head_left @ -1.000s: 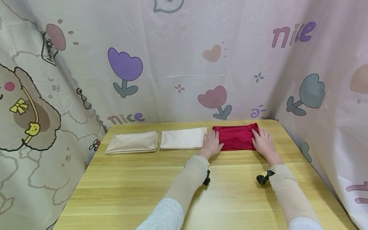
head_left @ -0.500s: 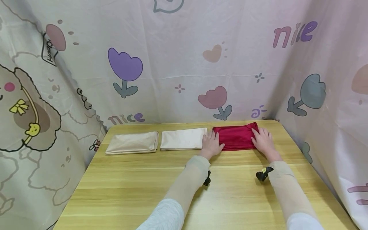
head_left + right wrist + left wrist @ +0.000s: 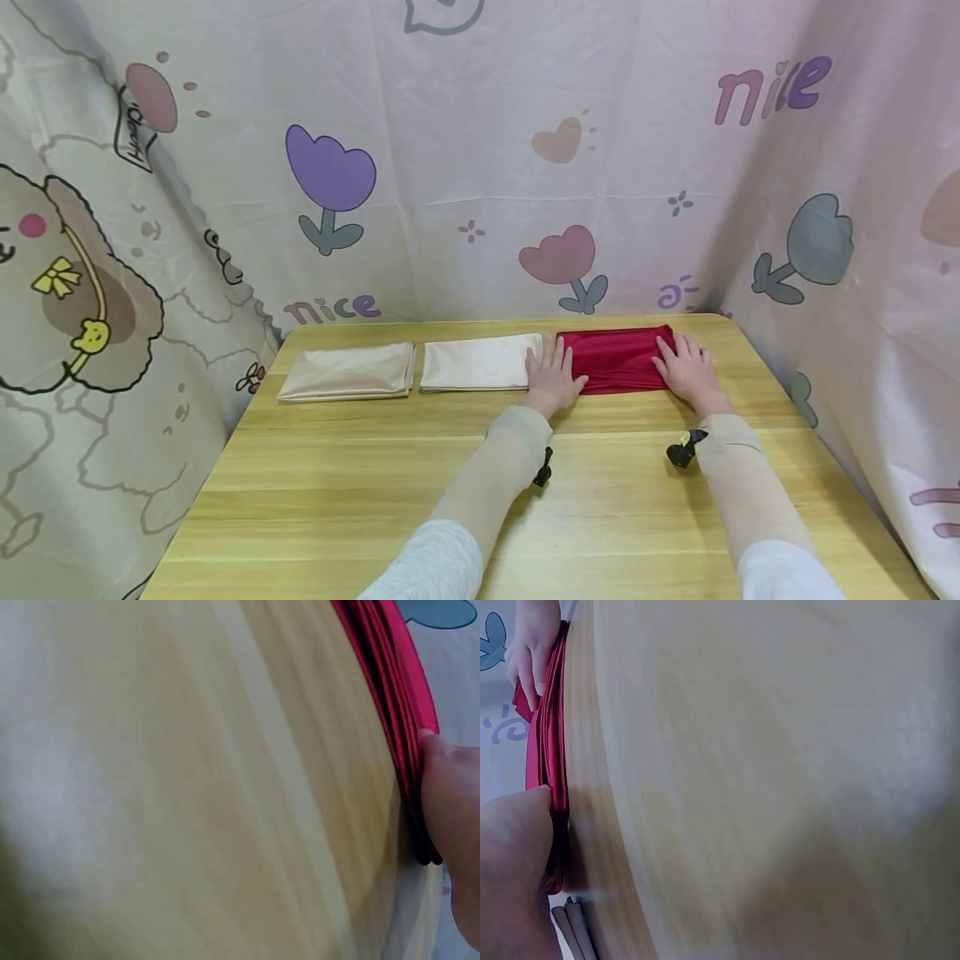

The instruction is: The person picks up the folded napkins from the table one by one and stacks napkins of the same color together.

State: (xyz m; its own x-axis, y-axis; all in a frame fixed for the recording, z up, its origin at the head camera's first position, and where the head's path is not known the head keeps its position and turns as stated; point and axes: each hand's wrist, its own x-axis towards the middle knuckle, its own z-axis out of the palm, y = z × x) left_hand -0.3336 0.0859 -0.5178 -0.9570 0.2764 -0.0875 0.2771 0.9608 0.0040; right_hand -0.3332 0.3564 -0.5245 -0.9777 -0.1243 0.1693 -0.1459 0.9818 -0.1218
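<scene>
A folded red satiny cloth (image 3: 618,360) lies flat near the back of the table, at the right end of a row. My left hand (image 3: 553,379) rests at its left edge, fingers extended across the gap to the white cloth (image 3: 480,362) and thumb on the red one. At the opposite edge, my right hand (image 3: 688,371) touches the red cloth with fingers spread. Several stacked layers show along the red cloth's front side in the right wrist view, where the right thumb (image 3: 439,750) lies against it. Some fingertips are hidden in the wrist views.
A folded beige cloth (image 3: 348,371) lies at the left end of the row. The wooden table (image 3: 337,483) stretches forward from the row toward me. Patterned curtains (image 3: 450,167) hang behind and on both sides of it.
The red cloth's raised far right corner has come down and its top looks flatter. The left hand's fingers have straightened slightly. Both hands stay at the cloth's sides.
</scene>
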